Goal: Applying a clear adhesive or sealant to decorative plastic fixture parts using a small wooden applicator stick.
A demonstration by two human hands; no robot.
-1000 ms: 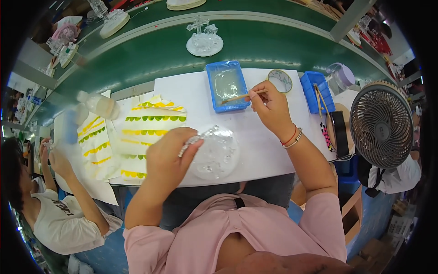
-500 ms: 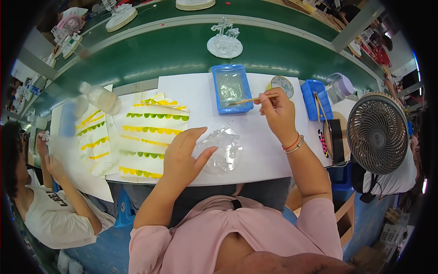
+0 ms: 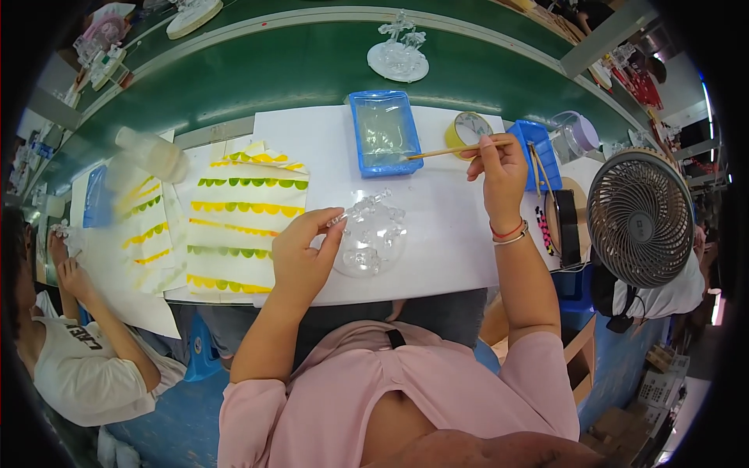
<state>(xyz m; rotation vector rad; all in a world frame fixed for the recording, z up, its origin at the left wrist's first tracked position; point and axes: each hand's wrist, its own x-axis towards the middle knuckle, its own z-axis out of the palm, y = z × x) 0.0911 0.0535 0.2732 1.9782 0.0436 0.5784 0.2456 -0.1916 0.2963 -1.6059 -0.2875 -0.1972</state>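
A clear ornament with a round base [image 3: 367, 264] and branching upper parts stands on the white sheet in front of me. My left hand [image 3: 307, 248] pinches one of its clear upper pieces between thumb and forefinger, at the ornament's left side. Further off, my right hand [image 3: 502, 168] grips a slender wooden stick [image 3: 449, 151] near its back end. The stick points left, its tip over the near right rim of a blue tray [image 3: 361, 148]. That tray holds a clear, shiny, liquid-looking layer.
Right of the tray are a yellow tape roll [image 3: 459, 134], a blue bin [image 3: 551, 165] with sticks, a lidded jar [image 3: 573, 139], a phone [image 3: 567, 226] and a fan [image 3: 641, 221]. Patterned paper [image 3: 242, 226] and a bottle [image 3: 160, 156] lie left. A co-worker [image 3: 90, 355] sits there. Another ornament [image 3: 398, 58] rests on the green belt.
My left thumb and forefinger have closed on the clear ornament. My right hand has moved right and up, bringing the stick's tip from inside the tray to its rim. The whole view has shifted slightly.
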